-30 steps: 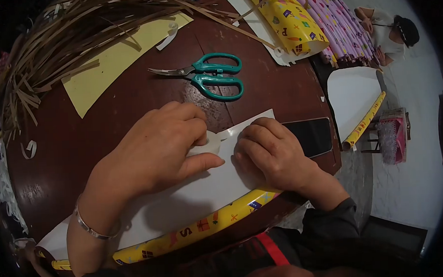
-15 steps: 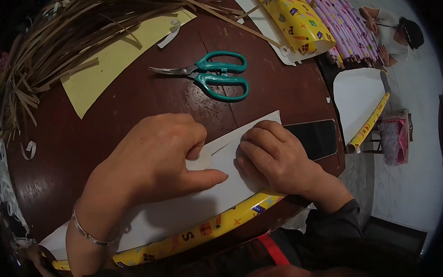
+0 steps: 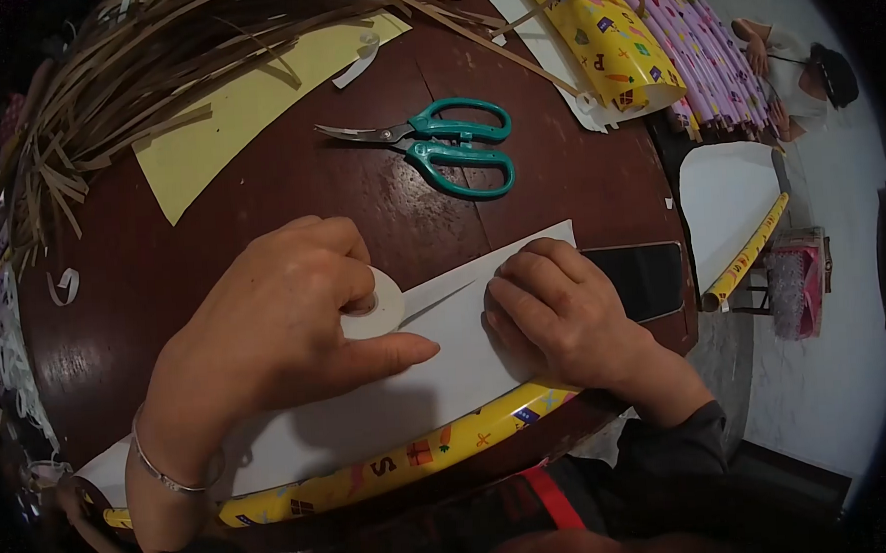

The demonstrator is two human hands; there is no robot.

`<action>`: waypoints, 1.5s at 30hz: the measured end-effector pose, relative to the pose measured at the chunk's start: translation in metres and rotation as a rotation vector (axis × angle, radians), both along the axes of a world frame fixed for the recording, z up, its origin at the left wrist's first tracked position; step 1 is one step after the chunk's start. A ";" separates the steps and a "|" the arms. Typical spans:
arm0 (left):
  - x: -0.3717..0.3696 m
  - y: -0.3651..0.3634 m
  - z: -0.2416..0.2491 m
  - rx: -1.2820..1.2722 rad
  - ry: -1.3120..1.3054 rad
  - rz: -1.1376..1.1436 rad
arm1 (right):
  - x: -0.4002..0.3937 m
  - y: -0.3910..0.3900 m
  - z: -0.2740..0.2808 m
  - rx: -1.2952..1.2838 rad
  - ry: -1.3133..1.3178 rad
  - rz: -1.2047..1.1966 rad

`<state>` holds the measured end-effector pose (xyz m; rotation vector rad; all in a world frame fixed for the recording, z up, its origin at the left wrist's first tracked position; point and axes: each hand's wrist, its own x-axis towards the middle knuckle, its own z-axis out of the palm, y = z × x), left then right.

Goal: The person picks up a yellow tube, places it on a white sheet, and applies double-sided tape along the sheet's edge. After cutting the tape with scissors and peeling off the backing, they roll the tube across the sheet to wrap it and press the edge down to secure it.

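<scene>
My left hand (image 3: 284, 310) grips a roll of white tape (image 3: 388, 301) with its fingers hooked into the core and the thumb stretched out over the paper. From the roll a pale strip runs right, along the white paper (image 3: 456, 326), to my right hand (image 3: 555, 306). That hand's fingers are curled and pressed down at the paper, closed on the strip's end, though the fingertips are partly hidden. The paper is the back of yellow patterned wrapping paper (image 3: 412, 456), rolled along the edge nearest me.
Green-handled scissors (image 3: 461, 145) lie beyond my hands. A dark phone (image 3: 639, 281) sits right of my right hand. Brown strips (image 3: 171, 65) cover a yellow sheet (image 3: 192, 164) at the back left. Wrapping rolls (image 3: 607, 53) and pink patterned sticks (image 3: 697, 48) are at the back right; another person (image 3: 793, 73) is beyond.
My left hand has shifted left with the tape roll, showing more of the roll and a longer strip. My right hand stays at the paper. The whole view has shifted slightly.
</scene>
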<state>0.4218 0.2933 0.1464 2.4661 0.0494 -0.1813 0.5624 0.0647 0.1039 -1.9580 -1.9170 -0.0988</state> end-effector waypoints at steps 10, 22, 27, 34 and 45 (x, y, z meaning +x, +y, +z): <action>-0.028 0.015 0.007 -0.306 0.035 0.080 | 0.000 0.001 -0.002 0.008 -0.026 -0.006; -0.040 0.003 0.000 -0.125 -0.090 0.177 | -0.002 0.003 0.000 -0.010 -0.094 -0.021; -0.045 -0.002 -0.006 -0.089 -0.135 0.166 | -0.002 0.002 -0.001 -0.027 -0.107 -0.026; -0.049 0.000 -0.012 0.018 -0.170 0.080 | -0.003 0.002 -0.002 -0.037 -0.104 -0.033; -0.051 -0.002 -0.011 0.093 -0.167 0.120 | -0.003 0.003 -0.003 -0.051 -0.148 -0.028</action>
